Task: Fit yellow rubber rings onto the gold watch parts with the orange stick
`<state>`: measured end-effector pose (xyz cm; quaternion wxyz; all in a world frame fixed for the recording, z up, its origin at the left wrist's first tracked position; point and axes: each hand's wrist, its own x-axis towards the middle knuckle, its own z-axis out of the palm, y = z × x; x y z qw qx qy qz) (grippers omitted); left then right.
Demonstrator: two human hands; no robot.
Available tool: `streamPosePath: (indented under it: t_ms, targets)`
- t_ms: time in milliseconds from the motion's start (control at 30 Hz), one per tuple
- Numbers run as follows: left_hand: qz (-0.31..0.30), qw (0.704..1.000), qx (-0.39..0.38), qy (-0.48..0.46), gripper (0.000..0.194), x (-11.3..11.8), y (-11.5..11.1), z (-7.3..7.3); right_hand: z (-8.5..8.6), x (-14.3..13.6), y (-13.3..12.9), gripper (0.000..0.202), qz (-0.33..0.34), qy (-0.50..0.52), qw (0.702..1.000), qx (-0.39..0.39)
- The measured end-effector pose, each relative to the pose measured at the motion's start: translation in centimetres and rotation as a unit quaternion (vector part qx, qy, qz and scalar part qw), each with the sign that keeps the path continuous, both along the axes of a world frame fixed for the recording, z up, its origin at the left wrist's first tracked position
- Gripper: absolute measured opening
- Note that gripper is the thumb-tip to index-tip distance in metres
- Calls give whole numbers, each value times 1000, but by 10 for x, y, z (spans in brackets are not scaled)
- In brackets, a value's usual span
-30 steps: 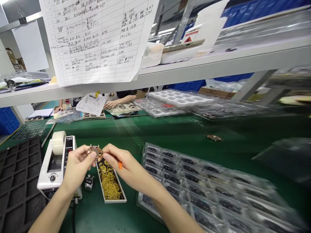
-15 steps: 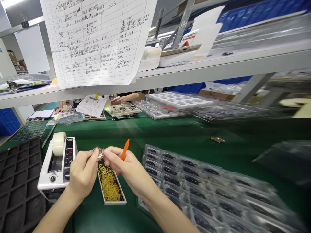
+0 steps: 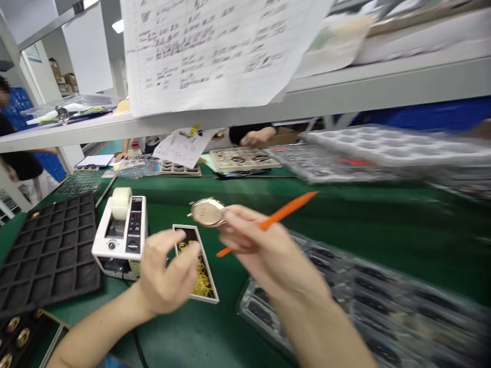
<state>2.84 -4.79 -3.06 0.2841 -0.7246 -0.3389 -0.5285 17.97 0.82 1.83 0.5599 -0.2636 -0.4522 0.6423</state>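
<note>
My right hand grips a round watch head with a gold-coloured rim by its edge, between thumb and fingertips. An orange pointed stick is also held in this hand and passes through the fingers. My left hand is apart from the watch head, with thumb and forefinger spread and the other fingers curled; I see nothing held in it. Just beyond its fingertips lies a narrow white-rimmed box with yellow rings inside, partly covered by the hand.
A white tape dispenser stands left of the box. Further left lie a black compartment tray and a tray with gold round parts. Clear plastic trays spread on the right. A shelf crosses above; a co-worker's hand shows beyond.
The two hands, earlier together at the watch head, are now apart. My right hand has the watch head alone, and my left has drawn back. The view has shifted right-to-left, showing more on the left.
</note>
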Motion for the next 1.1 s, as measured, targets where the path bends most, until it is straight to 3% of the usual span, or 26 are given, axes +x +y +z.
streamPosePath:
  t_ms: [67, 100, 133, 167, 200, 233, 267, 300, 433, 533, 600, 667, 733, 800, 867, 967, 1033, 1100]
  targets:
    - [-123, 972, -184, -84, 22, 4, -28, -25, 3, 10, 4, 44, -89, 3, 996, 19]
    - [-168, 922, -302, -176, 18, 3, -42, -39, 4, 15, 7, 45, -118, 8, 993, 27]
    - [-182, 842, -407, -304, 16, 0, -54, -53, 4, 18, 9, 44, -137, 15, 990, 35]
    - [-166, 742, -473, -445, 24, -6, -64, -65, 4, 21, 10, 44, -148, 21, 988, 42]
    - [-138, 649, -494, -563, 35, -14, -71, -76, 3, 23, 11, 43, -154, 26, 987, 48]
    - [-107, 596, -484, -632, 45, -24, -75, -84, 2, 24, 11, 42, -158, 30, 986, 53]
    - [-82, 567, -462, -677, 53, -34, -77, -90, 1, 25, 11, 40, -161, 31, 985, 55]
    - [-64, 561, -439, -699, 59, -45, -76, -93, -1, 24, 10, 39, -162, 30, 985, 56]
    - [-34, 564, -395, -724, 63, -75, -64, -89, -3, 22, 8, 33, -163, 21, 985, 59]
    - [-27, 579, -393, -714, 54, -78, -56, -80, -3, 24, 7, 30, -166, 20, 984, 66]
    - [-23, 606, -384, -696, 47, -75, -57, -71, -3, 26, 7, 28, -173, 21, 982, 73]
    - [-18, 641, -367, -674, 39, -69, -62, -60, -2, 27, 6, 28, -179, 16, 980, 79]
    - [-10, 699, -368, -613, 30, -64, -66, -47, 0, 27, 6, 29, -181, 8, 980, 87]
    - [19, 781, -405, -474, 20, -61, -67, -35, 1, 25, 5, 32, -174, -5, 981, 87]
    - [68, 836, -448, -310, 17, -60, -62, -21, 4, 21, 4, 35, -159, -22, 983, 84]
    - [91, 836, -494, -220, 16, -59, -49, 4, 5, 14, 3, 35, -103, -58, 989, 84]
    - [34, 828, -513, -224, 17, -56, -38, 23, 4, 10, 4, 35, -43, -81, 992, 86]
    - [-65, 831, -502, -230, 22, -50, -28, 42, 1, 6, 6, 36, 17, -97, 991, 87]
